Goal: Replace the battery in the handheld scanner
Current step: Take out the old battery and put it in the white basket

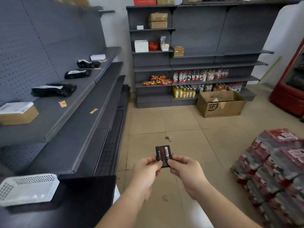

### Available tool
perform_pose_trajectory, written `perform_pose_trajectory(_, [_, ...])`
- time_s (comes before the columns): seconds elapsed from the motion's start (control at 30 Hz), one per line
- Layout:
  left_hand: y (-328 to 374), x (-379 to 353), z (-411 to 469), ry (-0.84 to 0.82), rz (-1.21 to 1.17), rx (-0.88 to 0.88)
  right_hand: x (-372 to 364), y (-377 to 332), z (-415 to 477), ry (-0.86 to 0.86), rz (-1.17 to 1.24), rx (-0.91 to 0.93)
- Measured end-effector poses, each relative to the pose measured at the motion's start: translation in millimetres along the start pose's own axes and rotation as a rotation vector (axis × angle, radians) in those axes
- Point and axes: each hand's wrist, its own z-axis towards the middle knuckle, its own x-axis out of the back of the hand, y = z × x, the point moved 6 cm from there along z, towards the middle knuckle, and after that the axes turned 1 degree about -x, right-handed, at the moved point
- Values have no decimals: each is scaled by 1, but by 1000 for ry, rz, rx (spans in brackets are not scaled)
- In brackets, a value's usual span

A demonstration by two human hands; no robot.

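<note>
Two hands meet over the aisle, and between them is a flat black battery with a red patch and a white barcode label on its face. The left hand pinches its lower left edge with thumb and fingers together; the right hand clamps the lower right corner the same way. The battery stands nearly upright in the air above the floor, held out in front of the person, touching nothing else.

No scanner is anywhere in sight, so the job looks to be at an early or middle point. Whether this is the spent cell just taken out or the fresh one about to go in, I cannot tell. Seating it in the scanner and closing the cover are, by my reckoning, still to come.

The floor is beige tile with a dark stain ahead. Grey shelving runs along the left, holding black pouches and a white basket. The far shelves carry bottled drinks, with an open cardboard box on the floor below and shrink-wrapped packs stacked at right.
</note>
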Motion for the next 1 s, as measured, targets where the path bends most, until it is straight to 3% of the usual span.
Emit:
perform_pose_trajectory(0.43, [83,1,204,21,66,-28,-74,-49,200,-17,0,-23])
perform_pose_trajectory(0.67, [106,39,295,230,-24,-24,-150,-54,308,-194,-95,-68])
perform_pose_trajectory(0.83, [125,132,304,585,-203,-76,-283,-43,341,-574,-243,-131])
perform_pose_trajectory(1.0, [117,232,224,969,-389,-150,-408,-10,272,-1017,-420,-147])
